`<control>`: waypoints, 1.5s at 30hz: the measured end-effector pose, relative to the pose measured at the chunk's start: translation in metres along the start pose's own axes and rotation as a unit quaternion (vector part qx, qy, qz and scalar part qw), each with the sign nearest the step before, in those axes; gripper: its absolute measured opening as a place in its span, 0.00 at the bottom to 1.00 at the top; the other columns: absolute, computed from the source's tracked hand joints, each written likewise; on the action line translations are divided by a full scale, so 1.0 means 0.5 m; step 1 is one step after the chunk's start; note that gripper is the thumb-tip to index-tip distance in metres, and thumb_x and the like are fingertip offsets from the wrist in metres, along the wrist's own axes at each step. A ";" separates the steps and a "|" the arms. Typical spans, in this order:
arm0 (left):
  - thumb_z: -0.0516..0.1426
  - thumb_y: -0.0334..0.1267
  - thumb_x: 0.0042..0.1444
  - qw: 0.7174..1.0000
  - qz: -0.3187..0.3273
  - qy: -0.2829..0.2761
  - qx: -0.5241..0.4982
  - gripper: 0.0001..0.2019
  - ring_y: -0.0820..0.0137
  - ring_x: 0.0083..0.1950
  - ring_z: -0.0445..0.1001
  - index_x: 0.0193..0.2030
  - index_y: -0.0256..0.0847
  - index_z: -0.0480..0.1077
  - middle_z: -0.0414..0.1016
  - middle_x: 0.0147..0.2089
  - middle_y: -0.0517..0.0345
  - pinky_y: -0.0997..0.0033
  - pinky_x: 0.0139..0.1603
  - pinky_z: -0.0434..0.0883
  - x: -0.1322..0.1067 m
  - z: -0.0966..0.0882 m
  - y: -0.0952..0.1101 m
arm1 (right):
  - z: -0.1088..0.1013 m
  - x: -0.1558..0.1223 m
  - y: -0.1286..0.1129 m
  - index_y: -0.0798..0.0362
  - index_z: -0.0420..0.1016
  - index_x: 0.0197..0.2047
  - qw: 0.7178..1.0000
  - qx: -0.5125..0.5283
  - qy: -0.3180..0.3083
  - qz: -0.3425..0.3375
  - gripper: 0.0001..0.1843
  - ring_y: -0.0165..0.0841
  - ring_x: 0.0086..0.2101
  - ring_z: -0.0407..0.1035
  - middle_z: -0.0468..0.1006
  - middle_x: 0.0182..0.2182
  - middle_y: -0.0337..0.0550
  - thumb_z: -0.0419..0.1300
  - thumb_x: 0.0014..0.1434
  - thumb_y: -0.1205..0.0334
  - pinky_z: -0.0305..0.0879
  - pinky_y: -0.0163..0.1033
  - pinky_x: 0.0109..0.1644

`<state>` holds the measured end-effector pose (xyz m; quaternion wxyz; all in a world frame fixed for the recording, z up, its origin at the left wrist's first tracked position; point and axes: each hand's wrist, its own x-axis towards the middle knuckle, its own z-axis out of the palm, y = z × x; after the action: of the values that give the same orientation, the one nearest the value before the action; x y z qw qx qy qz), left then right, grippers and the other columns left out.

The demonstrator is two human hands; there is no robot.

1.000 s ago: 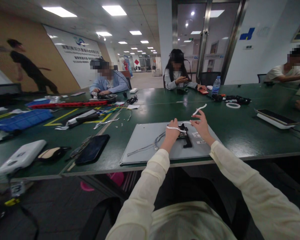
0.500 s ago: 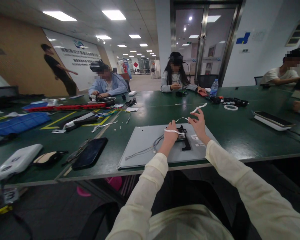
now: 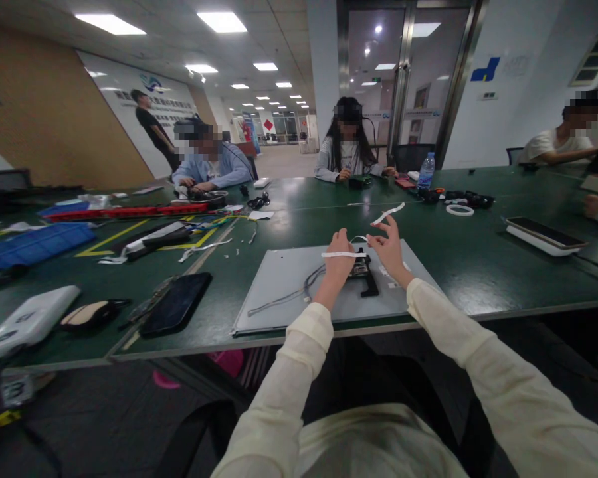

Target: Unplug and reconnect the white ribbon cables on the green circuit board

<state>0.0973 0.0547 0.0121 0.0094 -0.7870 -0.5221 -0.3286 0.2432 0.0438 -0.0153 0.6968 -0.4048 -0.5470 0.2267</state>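
Observation:
My left hand (image 3: pixel 337 271) is closed over the black bracket-like part (image 3: pixel 370 284), its fingers around one end of a short white strip (image 3: pixel 361 238). Another white strip (image 3: pixel 343 254) lies across the back of that hand. To its right, my right hand (image 3: pixel 389 251) pinches the other end of the short strip between thumb and finger. A third white strip (image 3: pixel 389 212) clings to its raised fingertips. Below both hands is a flat grey panel (image 3: pixel 274 275), with a grey cable (image 3: pixel 279 302) running left from the black part. Small white labels (image 3: pixel 393 284) sit on the panel.
A black phone (image 3: pixel 177 304), a computer mouse (image 3: pixel 92 315) and a white box (image 3: pixel 30 318) lie to the left. A blue tray (image 3: pixel 40 244) is farther off. To the right are a phone on a white box (image 3: pixel 545 236) and a tape roll (image 3: pixel 459 210). Co-workers sit opposite.
Both hands stay over the panel with the strips, shifting only slightly. The camera view has moved a little. In the background a standing person has walked to the right.

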 end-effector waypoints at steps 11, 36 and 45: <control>0.55 0.37 0.58 0.987 -0.023 -0.116 0.107 0.16 0.61 0.50 0.72 0.53 0.36 0.61 0.69 0.51 0.46 0.67 0.47 0.69 -0.018 0.007 0.006 | -0.001 -0.003 0.017 0.43 0.42 0.69 0.999 -0.033 -0.005 0.005 0.46 0.25 0.28 0.69 0.68 0.53 0.49 0.62 0.53 0.57 0.73 0.39 0.39; 0.51 0.35 0.61 0.987 0.039 -0.145 0.065 0.15 0.64 0.53 0.72 0.53 0.38 0.69 0.74 0.53 0.49 0.66 0.55 0.66 -0.005 0.029 -0.031 | -0.029 -0.025 -0.001 0.45 0.45 0.69 0.993 -0.106 -0.048 0.035 0.46 0.26 0.26 0.70 0.70 0.52 0.51 0.63 0.51 0.59 0.73 0.40 0.36; 0.48 0.36 0.62 0.980 0.035 -0.169 0.094 0.14 0.62 0.46 0.75 0.45 0.40 0.74 0.79 0.44 0.50 0.66 0.49 0.67 -0.008 0.028 -0.023 | -0.056 -0.035 0.005 0.46 0.48 0.67 0.984 -0.164 -0.060 0.035 0.44 0.27 0.25 0.70 0.70 0.52 0.51 0.60 0.49 0.64 0.71 0.38 0.34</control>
<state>0.0939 0.0619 -0.0046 0.0064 -0.8447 -0.5167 -0.1397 0.2648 0.0229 -0.0294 0.5787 -0.5181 -0.6030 0.1819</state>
